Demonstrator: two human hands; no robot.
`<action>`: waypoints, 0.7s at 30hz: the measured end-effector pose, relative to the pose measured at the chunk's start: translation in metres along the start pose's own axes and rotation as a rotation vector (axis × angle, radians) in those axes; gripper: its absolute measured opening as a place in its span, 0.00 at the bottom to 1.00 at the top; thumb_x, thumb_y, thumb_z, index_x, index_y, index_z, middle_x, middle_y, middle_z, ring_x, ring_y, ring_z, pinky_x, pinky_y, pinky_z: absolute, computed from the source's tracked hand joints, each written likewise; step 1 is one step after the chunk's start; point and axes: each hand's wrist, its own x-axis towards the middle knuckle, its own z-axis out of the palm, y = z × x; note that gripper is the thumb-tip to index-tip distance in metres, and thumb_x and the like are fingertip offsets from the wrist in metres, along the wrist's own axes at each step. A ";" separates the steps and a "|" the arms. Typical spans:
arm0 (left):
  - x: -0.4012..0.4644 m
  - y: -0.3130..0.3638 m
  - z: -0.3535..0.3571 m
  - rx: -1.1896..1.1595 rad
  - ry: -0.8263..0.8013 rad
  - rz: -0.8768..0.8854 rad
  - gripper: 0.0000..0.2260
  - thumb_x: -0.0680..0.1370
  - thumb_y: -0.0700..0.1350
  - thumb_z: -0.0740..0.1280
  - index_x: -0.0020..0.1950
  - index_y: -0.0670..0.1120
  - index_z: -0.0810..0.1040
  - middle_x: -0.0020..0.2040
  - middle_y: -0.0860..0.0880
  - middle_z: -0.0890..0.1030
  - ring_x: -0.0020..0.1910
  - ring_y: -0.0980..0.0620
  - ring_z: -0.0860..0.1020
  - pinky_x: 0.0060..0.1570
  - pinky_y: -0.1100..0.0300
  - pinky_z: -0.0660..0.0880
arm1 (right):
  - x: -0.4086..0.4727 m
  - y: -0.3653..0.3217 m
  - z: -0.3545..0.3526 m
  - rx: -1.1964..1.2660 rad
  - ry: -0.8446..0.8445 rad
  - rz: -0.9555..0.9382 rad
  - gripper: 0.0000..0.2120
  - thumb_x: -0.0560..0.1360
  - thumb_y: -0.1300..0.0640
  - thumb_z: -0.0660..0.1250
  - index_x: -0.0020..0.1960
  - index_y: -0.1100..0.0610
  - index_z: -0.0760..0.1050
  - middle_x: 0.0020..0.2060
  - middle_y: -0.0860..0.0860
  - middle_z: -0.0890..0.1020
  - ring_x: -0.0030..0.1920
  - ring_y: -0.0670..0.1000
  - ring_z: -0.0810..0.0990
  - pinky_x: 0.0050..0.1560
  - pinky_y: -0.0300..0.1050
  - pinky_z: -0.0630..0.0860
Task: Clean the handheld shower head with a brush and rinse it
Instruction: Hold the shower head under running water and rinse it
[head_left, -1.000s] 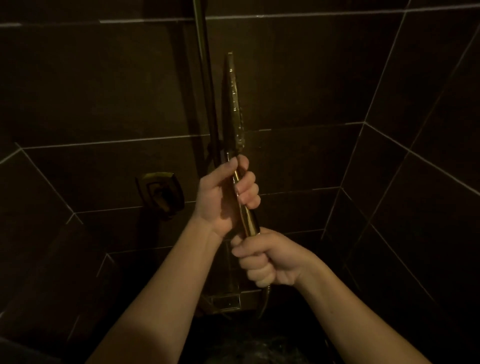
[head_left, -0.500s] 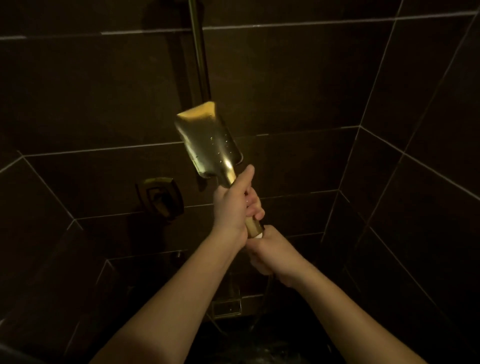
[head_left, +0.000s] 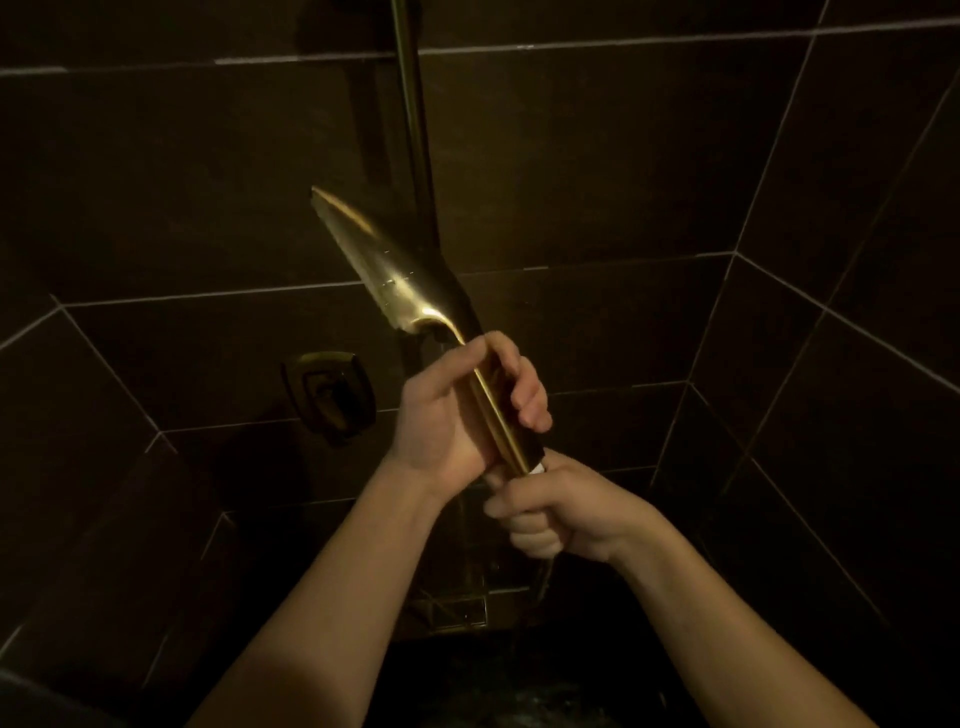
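At frame centre, the left hand (head_left: 457, 410) and right hand (head_left: 561, 514) each keep a closed grip on the flat brass-gold handheld shower head (head_left: 395, 270): its handle and its base; the wet-looking metal could slip or twist free.

Shower head (head_left: 387, 265) sits centre frame, tilted up-left, in front of the back wall (head_left: 571, 156). Left hand (head_left: 457, 410) wraps its handle; right hand (head_left: 561, 514) grips just below, at the handle's bottom end, touching the left hand's heel. Riser rail (head_left: 410, 104) runs vertically on the back wall, behind the shower head. Wall control (head_left: 330, 395) is mounted on the back wall, left of the left hand. Side wall (head_left: 857, 312) meets the back wall in the corner right of both hands.
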 end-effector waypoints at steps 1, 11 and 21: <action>0.001 0.004 -0.002 -0.022 -0.041 0.000 0.15 0.74 0.52 0.74 0.46 0.41 0.77 0.34 0.45 0.76 0.34 0.48 0.75 0.40 0.53 0.75 | 0.000 -0.001 0.001 0.025 -0.062 0.019 0.16 0.76 0.64 0.65 0.35 0.52 0.63 0.23 0.46 0.65 0.20 0.45 0.60 0.22 0.38 0.54; 0.016 0.003 0.002 0.293 0.184 0.046 0.16 0.68 0.62 0.79 0.38 0.49 0.85 0.36 0.48 0.85 0.37 0.51 0.86 0.30 0.61 0.80 | 0.011 0.003 0.004 0.074 0.108 0.051 0.14 0.75 0.62 0.67 0.35 0.50 0.67 0.23 0.46 0.65 0.20 0.43 0.63 0.20 0.34 0.59; 0.027 -0.029 0.000 0.229 0.845 0.227 0.17 0.74 0.52 0.78 0.53 0.43 0.77 0.28 0.54 0.72 0.24 0.57 0.69 0.23 0.62 0.69 | 0.027 0.024 0.013 -0.496 0.808 -0.105 0.07 0.75 0.62 0.65 0.38 0.57 0.77 0.25 0.47 0.76 0.25 0.45 0.71 0.26 0.42 0.67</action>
